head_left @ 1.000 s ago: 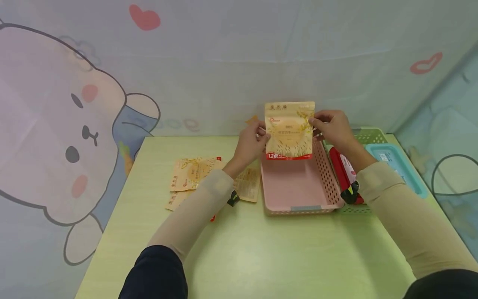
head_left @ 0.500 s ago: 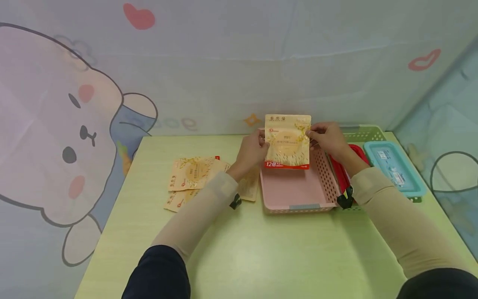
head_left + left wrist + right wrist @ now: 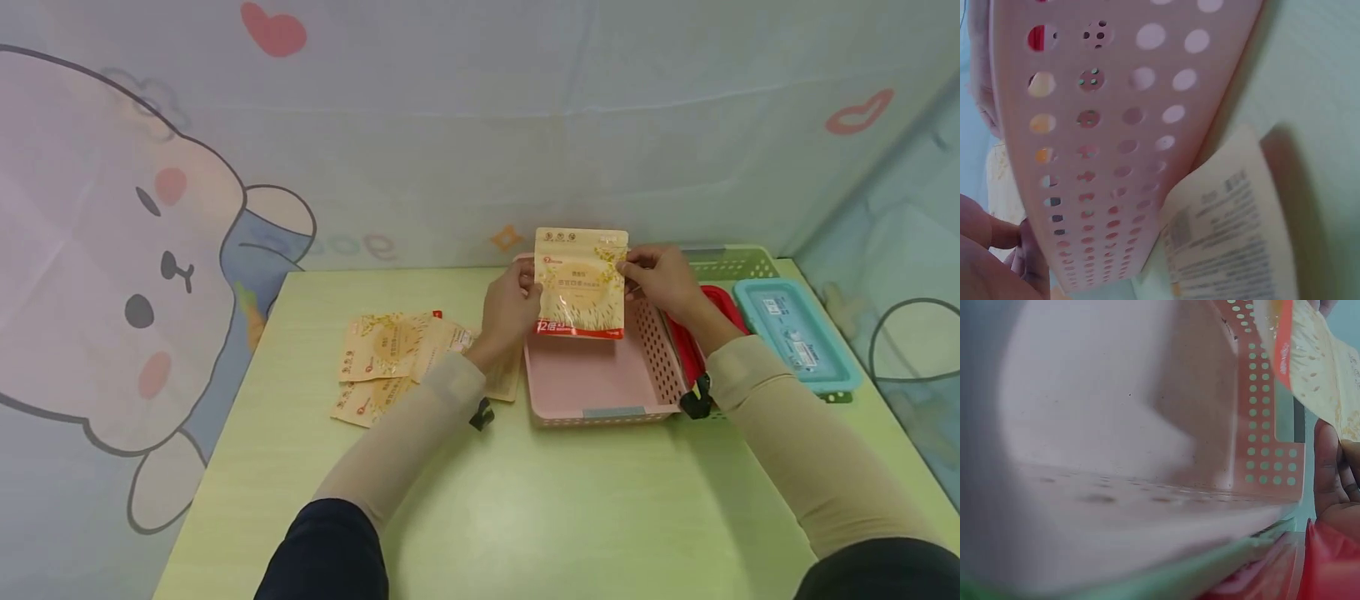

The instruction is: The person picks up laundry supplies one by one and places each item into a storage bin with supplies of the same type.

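Both hands hold up a yellow pouch (image 3: 581,283) with a red bottom strip, over the far part of a pink perforated basket (image 3: 585,383). My left hand (image 3: 510,304) pinches the pouch's left edge, its thumb at the front. At the right edge, my right hand (image 3: 660,279) pinches it between thumb and fingers. In the right wrist view the pouch (image 3: 1316,369) slants over the basket's far end, and the bare pink floor (image 3: 1097,394) shows below. Close by the basket's wall (image 3: 1110,112), a pouch with a printed back (image 3: 1222,237) lies in the left wrist view.
Several similar yellow pouches (image 3: 386,350) lie overlapping on the table left of the pink basket, partly behind the left sleeve. A green basket (image 3: 731,265) stands to the right, with a red package (image 3: 686,342) and a blue-lidded box (image 3: 798,333). A printed curtain (image 3: 450,125) hangs behind.
Both hands have lowered the pouch slightly toward the pink basket, mostly in the first half second. Since then it has hardly moved. Their grip on it is the same.
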A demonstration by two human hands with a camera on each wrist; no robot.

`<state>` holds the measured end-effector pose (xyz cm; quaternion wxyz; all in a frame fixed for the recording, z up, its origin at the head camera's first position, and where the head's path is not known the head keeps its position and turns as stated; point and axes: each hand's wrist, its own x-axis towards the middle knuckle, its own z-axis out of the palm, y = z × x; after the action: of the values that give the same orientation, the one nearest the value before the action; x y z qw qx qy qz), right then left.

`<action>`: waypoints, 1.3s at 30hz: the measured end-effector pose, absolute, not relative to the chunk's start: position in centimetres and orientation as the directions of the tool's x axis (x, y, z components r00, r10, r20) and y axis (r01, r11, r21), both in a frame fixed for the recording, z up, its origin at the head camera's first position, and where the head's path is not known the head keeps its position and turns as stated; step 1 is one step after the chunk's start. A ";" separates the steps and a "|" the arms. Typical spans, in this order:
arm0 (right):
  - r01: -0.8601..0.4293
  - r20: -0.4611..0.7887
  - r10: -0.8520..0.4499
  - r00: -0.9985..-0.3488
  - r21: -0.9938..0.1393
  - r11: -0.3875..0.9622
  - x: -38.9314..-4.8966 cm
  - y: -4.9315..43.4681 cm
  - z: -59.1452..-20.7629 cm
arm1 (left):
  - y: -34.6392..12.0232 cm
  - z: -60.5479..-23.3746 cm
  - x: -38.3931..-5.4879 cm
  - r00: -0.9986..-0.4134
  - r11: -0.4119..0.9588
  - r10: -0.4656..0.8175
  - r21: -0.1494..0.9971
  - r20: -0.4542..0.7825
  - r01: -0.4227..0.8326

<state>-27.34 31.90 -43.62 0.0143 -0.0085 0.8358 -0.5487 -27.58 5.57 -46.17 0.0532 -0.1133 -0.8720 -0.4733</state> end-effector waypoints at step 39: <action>0.033 -0.052 -0.038 -0.998 -0.919 0.393 -27.2 31.9 -43.6 | 6.3 -48.0 -28.4 -0.954 0.575 0.086 0.767 0.288 0.284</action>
<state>-27.17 31.94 -43.56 0.0320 -0.0016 0.8341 -0.5507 -28.36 6.35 -47.99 0.1102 -0.1051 -0.8805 -0.4489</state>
